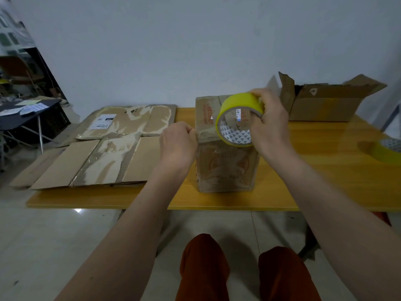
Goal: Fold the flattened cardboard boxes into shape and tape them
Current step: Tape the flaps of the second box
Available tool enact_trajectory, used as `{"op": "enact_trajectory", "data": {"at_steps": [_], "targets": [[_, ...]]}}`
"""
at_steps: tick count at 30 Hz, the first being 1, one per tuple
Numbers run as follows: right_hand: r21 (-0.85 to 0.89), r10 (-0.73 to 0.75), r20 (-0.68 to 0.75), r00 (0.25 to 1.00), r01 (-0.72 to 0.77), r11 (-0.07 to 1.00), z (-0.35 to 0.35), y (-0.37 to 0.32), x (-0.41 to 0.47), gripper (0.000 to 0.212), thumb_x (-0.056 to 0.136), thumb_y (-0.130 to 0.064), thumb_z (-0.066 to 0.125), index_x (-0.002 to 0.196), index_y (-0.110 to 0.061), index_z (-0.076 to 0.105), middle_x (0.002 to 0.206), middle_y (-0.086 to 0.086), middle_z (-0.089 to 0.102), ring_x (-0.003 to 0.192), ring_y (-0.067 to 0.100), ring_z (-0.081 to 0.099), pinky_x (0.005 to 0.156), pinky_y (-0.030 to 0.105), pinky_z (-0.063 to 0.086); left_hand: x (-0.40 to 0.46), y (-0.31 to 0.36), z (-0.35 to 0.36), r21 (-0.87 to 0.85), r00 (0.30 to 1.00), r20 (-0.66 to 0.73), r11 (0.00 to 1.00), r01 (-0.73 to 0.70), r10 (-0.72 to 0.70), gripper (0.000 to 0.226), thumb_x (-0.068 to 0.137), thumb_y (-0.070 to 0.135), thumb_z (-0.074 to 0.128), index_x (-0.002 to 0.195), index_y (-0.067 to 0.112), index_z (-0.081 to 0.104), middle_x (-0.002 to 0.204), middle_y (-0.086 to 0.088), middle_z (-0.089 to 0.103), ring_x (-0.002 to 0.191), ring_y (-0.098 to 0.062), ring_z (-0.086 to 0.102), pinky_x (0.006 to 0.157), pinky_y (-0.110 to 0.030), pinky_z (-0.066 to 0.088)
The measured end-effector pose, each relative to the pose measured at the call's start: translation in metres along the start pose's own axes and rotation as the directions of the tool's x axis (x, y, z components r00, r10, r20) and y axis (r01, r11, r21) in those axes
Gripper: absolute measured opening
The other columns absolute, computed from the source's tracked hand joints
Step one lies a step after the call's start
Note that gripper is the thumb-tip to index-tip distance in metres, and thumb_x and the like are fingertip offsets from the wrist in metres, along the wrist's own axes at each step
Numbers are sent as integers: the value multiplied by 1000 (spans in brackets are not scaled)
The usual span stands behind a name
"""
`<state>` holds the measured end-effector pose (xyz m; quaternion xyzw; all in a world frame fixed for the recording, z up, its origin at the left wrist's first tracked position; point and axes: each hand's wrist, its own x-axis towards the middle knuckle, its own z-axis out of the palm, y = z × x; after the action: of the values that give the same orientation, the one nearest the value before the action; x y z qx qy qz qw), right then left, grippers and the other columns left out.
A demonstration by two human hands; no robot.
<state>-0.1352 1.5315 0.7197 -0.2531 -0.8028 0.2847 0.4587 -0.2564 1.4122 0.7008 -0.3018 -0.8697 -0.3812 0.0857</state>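
Taping step: right hand [270, 118] grips the yellow tape roll [238, 119], left hand [178, 142] fingers pinch the tape end at the upright brown cardboard box [225, 166]; next, probably pull the strip across

Wall [152, 40]: plain, pale grey-white.
Floor [54, 235]: glossy light tiles.
Counter [314, 170]: yellow wood-look top.
Side table [28, 114]: dark, possibly holding papers.

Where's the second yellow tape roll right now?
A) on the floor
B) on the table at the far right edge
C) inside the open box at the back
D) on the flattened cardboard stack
B: the second tape roll lies on the table at the frame's right edge.
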Motion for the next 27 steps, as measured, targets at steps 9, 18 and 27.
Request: {"op": "enact_trajectory", "data": {"at_steps": [9,18,27], "targets": [[-75,0,39,999,3,997,7,0,2,40,85,6,49,120,-13,54,113,13,56,103,26,53,83,33,43,0,-23,13,51,976,176,991,125,-132,22,99,30,47,92,14,60,94,-9,65,77,-27,62,71,-41,52],[-71,-2,7,1000,2,997,8,3,4,43,83,4,52,121,-15,56,114,9,57,103,22,53,84,31,44,-32,-20,28,-2,867,-65,869,-496,495,62,78,4,42,139,-5,44,140,-20,49,134,-32,43,115,-41,32],[393,62,32,998,-69,917,-1,11,1,62,72,14,61,118,-27,60,113,-8,63,103,4,61,88,24,53,-46,-25,48,186,877,92,857,-480,472,80,75,23,45,148,-4,25,153,-19,33,144,-30,27,120,-41,20]]}}
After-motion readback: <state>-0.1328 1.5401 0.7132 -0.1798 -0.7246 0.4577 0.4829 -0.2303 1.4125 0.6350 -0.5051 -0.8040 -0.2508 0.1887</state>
